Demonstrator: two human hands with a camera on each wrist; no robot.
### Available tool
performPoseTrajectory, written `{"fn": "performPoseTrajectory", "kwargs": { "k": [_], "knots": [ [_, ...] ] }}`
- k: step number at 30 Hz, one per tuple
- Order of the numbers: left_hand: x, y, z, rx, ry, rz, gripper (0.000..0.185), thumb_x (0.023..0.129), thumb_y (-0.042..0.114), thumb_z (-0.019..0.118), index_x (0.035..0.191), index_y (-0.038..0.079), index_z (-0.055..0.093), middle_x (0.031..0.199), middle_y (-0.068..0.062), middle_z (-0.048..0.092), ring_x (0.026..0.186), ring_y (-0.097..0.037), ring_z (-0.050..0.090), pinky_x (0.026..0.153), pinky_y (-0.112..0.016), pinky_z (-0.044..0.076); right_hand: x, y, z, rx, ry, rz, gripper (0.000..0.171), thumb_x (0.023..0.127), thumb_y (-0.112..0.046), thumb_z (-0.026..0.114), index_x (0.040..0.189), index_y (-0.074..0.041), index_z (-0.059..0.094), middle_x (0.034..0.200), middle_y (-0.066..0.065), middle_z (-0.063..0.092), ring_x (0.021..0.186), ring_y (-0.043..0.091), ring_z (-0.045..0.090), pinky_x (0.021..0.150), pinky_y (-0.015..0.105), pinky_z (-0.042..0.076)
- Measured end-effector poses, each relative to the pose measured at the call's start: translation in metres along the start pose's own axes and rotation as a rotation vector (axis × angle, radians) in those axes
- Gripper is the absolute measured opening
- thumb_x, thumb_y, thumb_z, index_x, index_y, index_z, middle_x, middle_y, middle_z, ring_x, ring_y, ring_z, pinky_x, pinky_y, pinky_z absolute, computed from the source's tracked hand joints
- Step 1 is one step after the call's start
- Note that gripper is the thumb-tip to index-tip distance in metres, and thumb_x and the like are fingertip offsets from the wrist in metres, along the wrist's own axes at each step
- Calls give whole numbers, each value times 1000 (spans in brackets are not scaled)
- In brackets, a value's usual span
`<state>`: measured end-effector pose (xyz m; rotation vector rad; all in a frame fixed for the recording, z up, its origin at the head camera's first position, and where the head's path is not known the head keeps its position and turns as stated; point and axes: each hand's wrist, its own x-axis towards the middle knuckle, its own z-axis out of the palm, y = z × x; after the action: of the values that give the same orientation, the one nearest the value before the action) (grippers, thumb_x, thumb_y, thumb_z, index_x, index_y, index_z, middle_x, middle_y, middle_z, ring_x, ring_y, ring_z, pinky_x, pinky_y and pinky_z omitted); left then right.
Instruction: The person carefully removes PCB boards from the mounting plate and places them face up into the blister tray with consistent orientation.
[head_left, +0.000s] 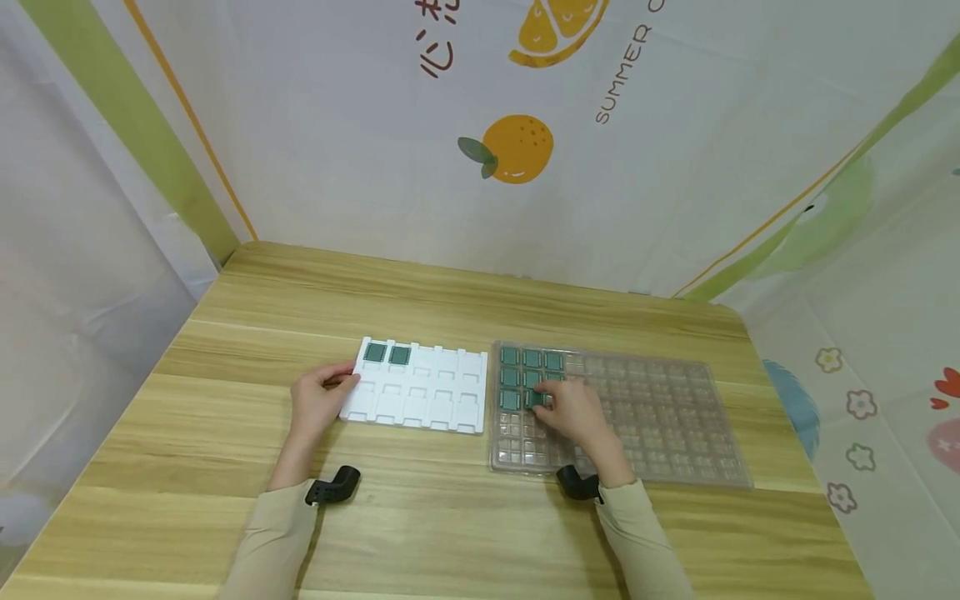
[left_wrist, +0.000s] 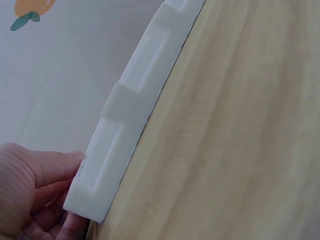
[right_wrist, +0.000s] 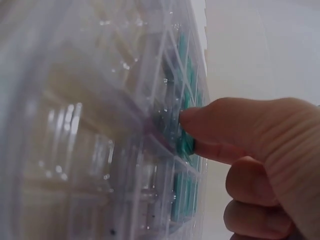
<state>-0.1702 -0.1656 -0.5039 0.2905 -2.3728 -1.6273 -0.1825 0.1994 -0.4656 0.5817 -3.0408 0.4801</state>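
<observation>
A white compartment tray lies left of centre on the table, with two square green circuit boards in its upper left compartments. My left hand holds that tray by its left end; in the left wrist view, thumb and fingers grip the corner. To the right is a clear plastic tray with several green boards in its left columns. Over those columns, my right hand pinches one green circuit board between thumb and forefinger, still at its cell. My fingertips partly cover this board.
The two trays stand side by side with a narrow gap on the wooden table. A white curtain with fruit prints hangs behind the table. Each wrist wears a black camera mount.
</observation>
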Motion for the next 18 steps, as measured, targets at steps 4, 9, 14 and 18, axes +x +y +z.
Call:
{"fn": "performPoseTrajectory", "kwargs": {
  "k": [4, 9, 14, 18],
  "knots": [
    [0, 0, 0, 12, 1, 2, 20, 82, -2, 66, 100, -8, 69, 88, -23, 67, 67, 5, 52, 60, -9, 43, 0, 1, 0, 4, 11, -7, 28, 75, -15, 77, 100, -4, 72, 42, -9, 38, 40, 4, 31, 39, 19, 21],
    [0, 0, 0, 21, -2, 5, 20, 82, -2, 66, 101, -7, 69, 89, -23, 67, 67, 5, 52, 60, -9, 42, 0, 2, -1, 26, -1, 9, 29, 76, -16, 77, 102, -4, 71, 44, -9, 35, 41, 4, 29, 39, 20, 21],
    [0, -1, 1, 19, -2, 11, 20, 82, -2, 66, 101, -8, 69, 88, -23, 67, 67, 5, 52, 60, -9, 42, -1, 1, -2, 45, -12, 25, 29, 77, -17, 76, 103, -5, 71, 46, -8, 36, 41, 5, 29, 40, 20, 22],
    [-1, 0, 1, 20, 5, 12, 19, 81, -2, 67, 100, -7, 70, 86, -22, 67, 67, 5, 52, 59, -9, 42, 0, 1, -2, 41, -3, 21, 28, 77, -18, 76, 102, -5, 71, 47, -8, 36, 42, 5, 29, 39, 20, 22]
  ]
}}
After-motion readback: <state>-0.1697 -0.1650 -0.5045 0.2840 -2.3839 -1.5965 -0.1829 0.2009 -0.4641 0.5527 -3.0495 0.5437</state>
